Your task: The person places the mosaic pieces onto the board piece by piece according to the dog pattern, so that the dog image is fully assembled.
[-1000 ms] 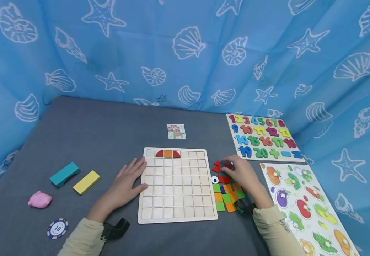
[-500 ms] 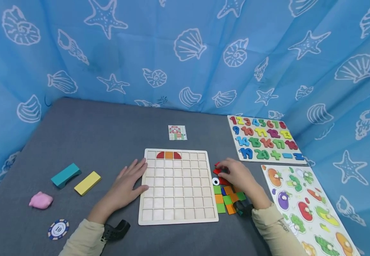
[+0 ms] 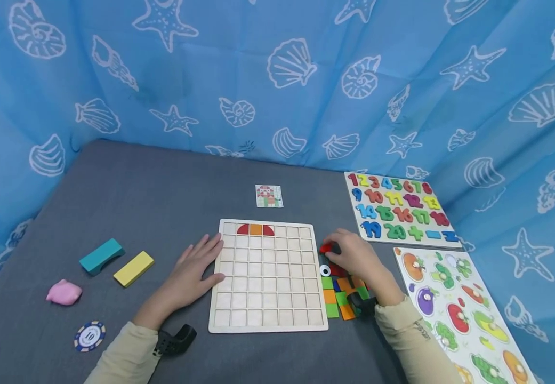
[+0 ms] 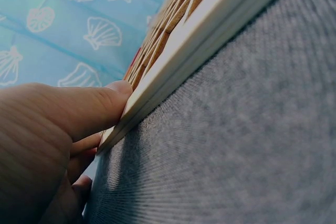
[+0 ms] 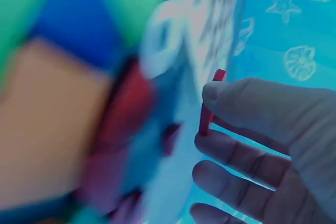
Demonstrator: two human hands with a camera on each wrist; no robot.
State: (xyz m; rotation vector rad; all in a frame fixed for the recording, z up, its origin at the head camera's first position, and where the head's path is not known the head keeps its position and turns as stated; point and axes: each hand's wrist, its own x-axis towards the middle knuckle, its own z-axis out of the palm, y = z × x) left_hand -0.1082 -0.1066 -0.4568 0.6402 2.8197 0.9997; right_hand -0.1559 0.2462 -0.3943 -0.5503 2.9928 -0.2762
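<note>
One red piece [image 5: 206,118] pinched between right fingers [image 5: 226,148].

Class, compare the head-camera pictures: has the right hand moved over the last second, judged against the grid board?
Yes: the right hand has shifted left, closer to the right edge of the grid board.

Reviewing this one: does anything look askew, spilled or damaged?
Nothing stands out. The three placed tiles sit neatly in the far row of the board; the loose tiles beside it are jumbled, and the right hand pinches a red piece.
</note>
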